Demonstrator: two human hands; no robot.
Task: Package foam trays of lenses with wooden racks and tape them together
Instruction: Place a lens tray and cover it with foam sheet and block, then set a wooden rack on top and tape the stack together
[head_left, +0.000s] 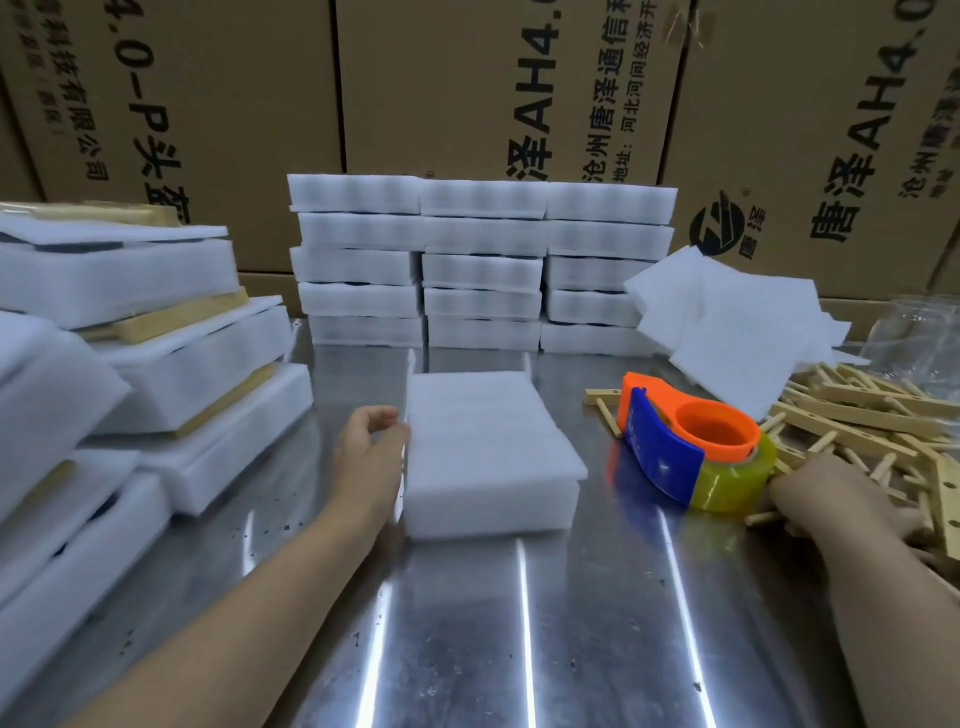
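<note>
Nearest, on the steel surface (519, 623): left grip (371, 447) resting against the left side of the central foam tray (488, 447), fingers loosely curved, holding nothing. Right of the tray: right grip (831, 509), fingers buried among wooden racks (857, 415), closure not discernible. Between that grip and the tray: orange-and-blue tape dispenser (685, 447). Left of the tray: bundles of foam and wood (156, 338). Behind the tray: loose foam sheets (737, 322), three columns of stacked trays (483, 265), then printed cartons (426, 88).

Overhead light leaves white glare streaks on the steel table (467, 649) before the foam tray (488, 447); cartons (441, 104) behind it bow, slightly soft.
</note>
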